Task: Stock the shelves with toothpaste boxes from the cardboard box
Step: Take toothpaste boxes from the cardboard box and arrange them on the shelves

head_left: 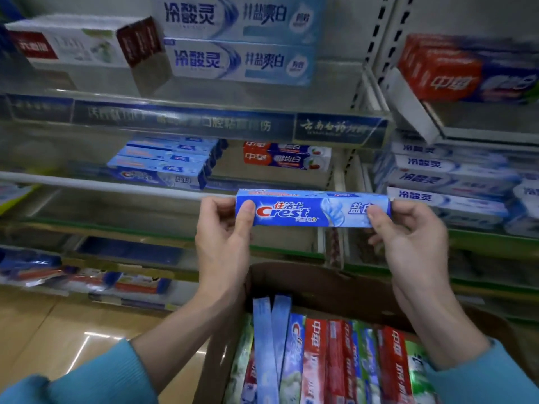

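A blue Crest toothpaste box (309,209) is held level in front of the middle shelf. My left hand (223,243) pinches its left end, thumb on the front. My right hand (408,240) pinches its right end the same way. Below them stands the open cardboard box (320,284), packed with several upright toothpaste boxes (326,357) in blue, red and green. A stack of matching Crest boxes (166,163) lies on the middle shelf (102,183), up and left of the held box.
Red and blue boxes (287,157) lie at the back of the middle shelf. White-blue boxes fill the top shelf (239,39) and the right bay (443,182). A perforated upright (370,48) divides the bays. Low shelves at left hold more packs (87,278). Glossy floor (58,345) lies bottom left.
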A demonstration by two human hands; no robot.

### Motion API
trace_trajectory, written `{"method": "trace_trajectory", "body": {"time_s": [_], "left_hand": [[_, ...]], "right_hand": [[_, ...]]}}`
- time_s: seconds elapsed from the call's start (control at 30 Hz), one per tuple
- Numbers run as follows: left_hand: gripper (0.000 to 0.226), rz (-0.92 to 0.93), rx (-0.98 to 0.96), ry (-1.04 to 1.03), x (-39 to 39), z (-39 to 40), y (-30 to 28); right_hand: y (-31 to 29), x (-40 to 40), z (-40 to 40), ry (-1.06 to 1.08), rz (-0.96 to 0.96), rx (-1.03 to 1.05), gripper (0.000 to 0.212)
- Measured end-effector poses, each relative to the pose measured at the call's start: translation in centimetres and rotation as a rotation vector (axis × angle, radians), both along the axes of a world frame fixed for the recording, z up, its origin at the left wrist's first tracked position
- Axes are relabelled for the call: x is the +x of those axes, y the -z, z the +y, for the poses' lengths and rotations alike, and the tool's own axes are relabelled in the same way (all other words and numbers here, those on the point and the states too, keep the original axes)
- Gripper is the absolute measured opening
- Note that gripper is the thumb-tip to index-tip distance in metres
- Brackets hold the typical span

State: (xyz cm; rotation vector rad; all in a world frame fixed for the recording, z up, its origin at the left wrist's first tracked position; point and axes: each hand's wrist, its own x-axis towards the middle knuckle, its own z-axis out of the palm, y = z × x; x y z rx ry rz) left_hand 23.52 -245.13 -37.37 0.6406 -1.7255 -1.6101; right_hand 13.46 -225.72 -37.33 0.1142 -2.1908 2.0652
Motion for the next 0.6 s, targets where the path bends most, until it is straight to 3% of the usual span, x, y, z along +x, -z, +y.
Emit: {"method": "trace_trajectory", "body": {"time_s": [0.4, 0.6], "left_hand": [[0.011, 0.014, -0.05, 0.192, -6.5, 18.0, -0.8], [0.012, 0.012, -0.124, 0.198, -9.4, 24.5, -1.3]], "right_hand": [[-2.1, -1.9, 19.4, 0.201, 0.054, -0.021, 0.02], [-3.4, -2.9, 27.0, 0.211, 0.062, 0.064, 0.011]]}}
